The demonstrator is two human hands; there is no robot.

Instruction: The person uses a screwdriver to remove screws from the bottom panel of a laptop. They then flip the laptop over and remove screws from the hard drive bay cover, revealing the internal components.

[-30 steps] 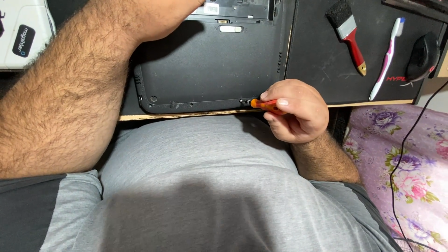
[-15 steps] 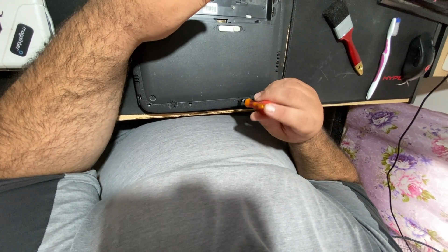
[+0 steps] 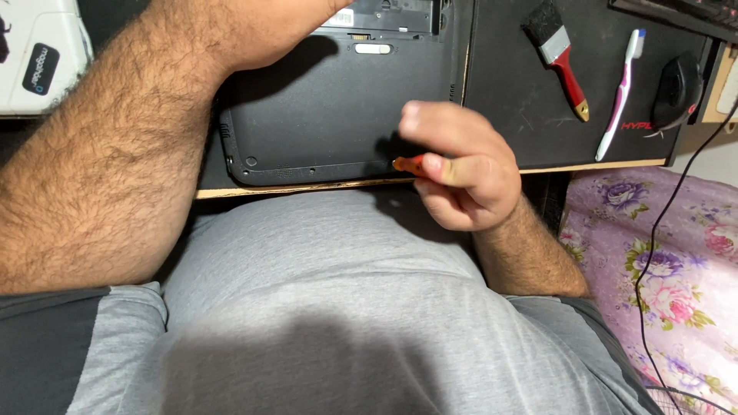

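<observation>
— What have I got in the right hand (image 3: 461, 173)?

— A screwdriver (image 3: 407, 163) with an orange handle. My fingers are curled tight around it, thumb on top, and only a short bit of the handle shows past them. Its tip is at the near edge of the laptop (image 3: 330, 115), close to the right corner; I cannot tell whether it sits in a screw.

— And the laptop?

— It lies bottom up on the black mat (image 3: 507, 84), its near edge just over the desk edge (image 3: 307, 187), right in front of my belly.

— The left hand?

— My left forearm (image 3: 131, 138) crosses over the laptop's left side and runs up out of the frame. The hand itself is cut off at the top, so I cannot tell if it grips or rests.

— Anything else on the mat?

— A brush (image 3: 557, 54) with a red handle, a pink and white toothbrush (image 3: 619, 96) beside it, and a black mouse (image 3: 676, 88) further right. All well apart from my right hand.
</observation>
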